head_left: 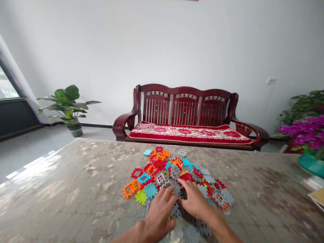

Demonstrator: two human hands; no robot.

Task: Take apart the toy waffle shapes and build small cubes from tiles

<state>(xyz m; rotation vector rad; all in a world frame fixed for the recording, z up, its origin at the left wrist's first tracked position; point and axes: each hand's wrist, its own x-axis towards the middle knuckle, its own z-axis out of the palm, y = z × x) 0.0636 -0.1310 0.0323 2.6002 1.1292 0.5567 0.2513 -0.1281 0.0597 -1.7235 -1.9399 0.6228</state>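
Note:
A loose heap of toothed plastic building tiles lies before me in red, orange, blue, grey and lime green. My left hand (160, 212) rests over the near side of the heap, fingers stretched forward and thumb apart. Beside it, my right hand (196, 202) reaches in from the right, its index finger and thumb spread around a dark grey tile (182, 194); a firm hold on it does not show. Just ahead of the fingers sit a grey window tile (161, 179) and a grey tile (175, 171). A blue tile (150, 190) and a lime green tile (141, 196) lie left of my left hand.
The tiles lie on a table with a patterned grey-brown cover (88, 189). Several grey tiles (192, 233) are near my right forearm. Beyond stands a dark red wooden bench (186, 104). Purple flowers (303, 133) in a teal pot (310, 164) stand at the right edge.

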